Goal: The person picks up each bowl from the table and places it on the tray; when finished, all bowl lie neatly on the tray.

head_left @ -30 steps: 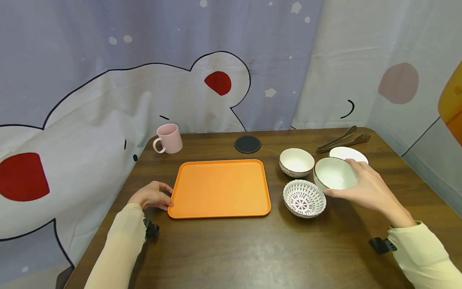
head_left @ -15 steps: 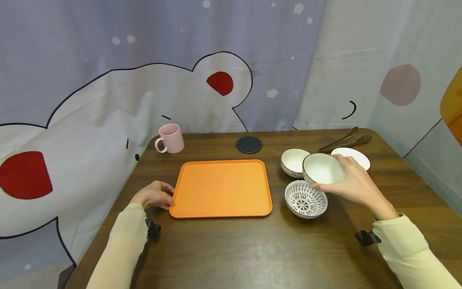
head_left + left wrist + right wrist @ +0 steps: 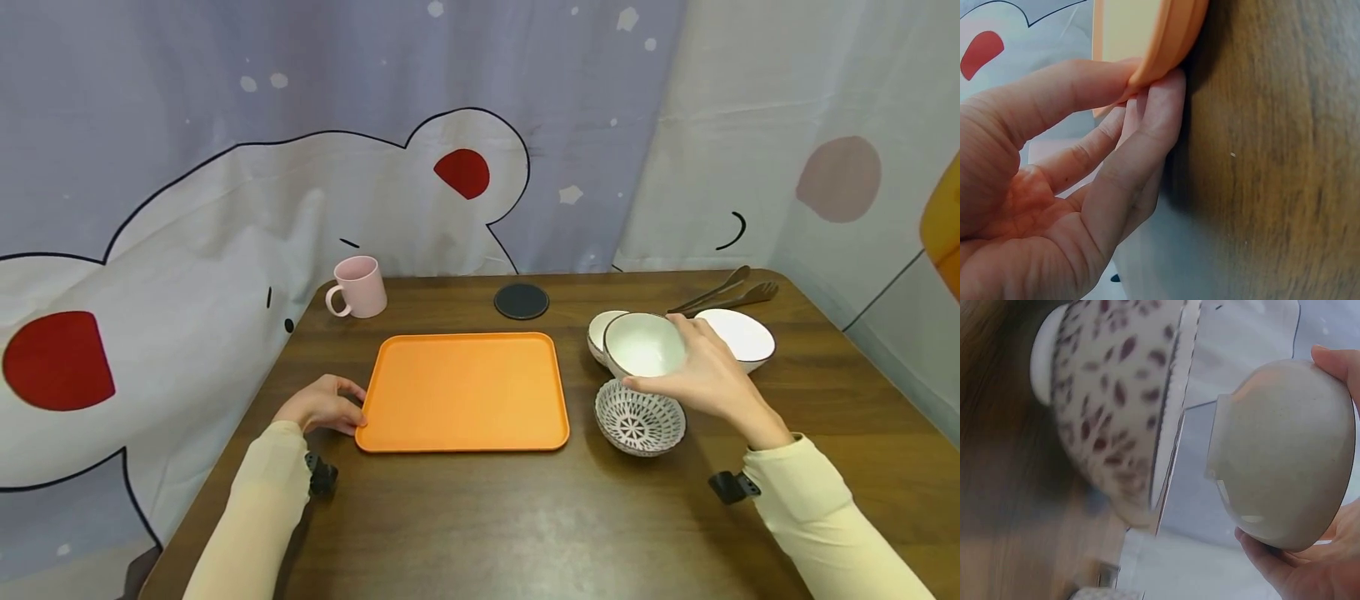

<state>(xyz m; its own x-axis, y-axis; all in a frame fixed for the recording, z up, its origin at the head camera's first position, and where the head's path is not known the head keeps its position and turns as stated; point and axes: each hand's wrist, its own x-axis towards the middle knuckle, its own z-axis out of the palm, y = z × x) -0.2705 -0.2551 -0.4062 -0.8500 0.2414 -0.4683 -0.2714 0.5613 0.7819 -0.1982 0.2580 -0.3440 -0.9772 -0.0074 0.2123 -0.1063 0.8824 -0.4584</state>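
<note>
My right hand (image 3: 708, 367) holds a plain off-white bowl (image 3: 643, 346) by its sides, thumb and fingers spread around it. In the right wrist view the bowl (image 3: 1285, 456) is off the table, its foot showing. Below it in the head view sits a patterned bowl (image 3: 640, 419), whose dark-speckled outside (image 3: 1119, 394) fills part of the right wrist view. Another white bowl (image 3: 597, 333) is partly hidden behind the held one. My left hand (image 3: 322, 406) pinches the near left corner of an orange tray (image 3: 465, 392); in the left wrist view, thumb and fingers (image 3: 1166, 103) meet at its rim.
A wide white bowl (image 3: 738, 335) stands behind my right hand. Tongs and a fork-like utensil (image 3: 753, 293) lie at the back right. A pink mug (image 3: 362, 287) stands back left, and a round black coaster (image 3: 521, 301) lies behind the tray.
My right hand has carried the off-white bowl leftward and slightly up, from beside the wide white bowl to above the patterned one. The left hand stays at the tray's corner.
</note>
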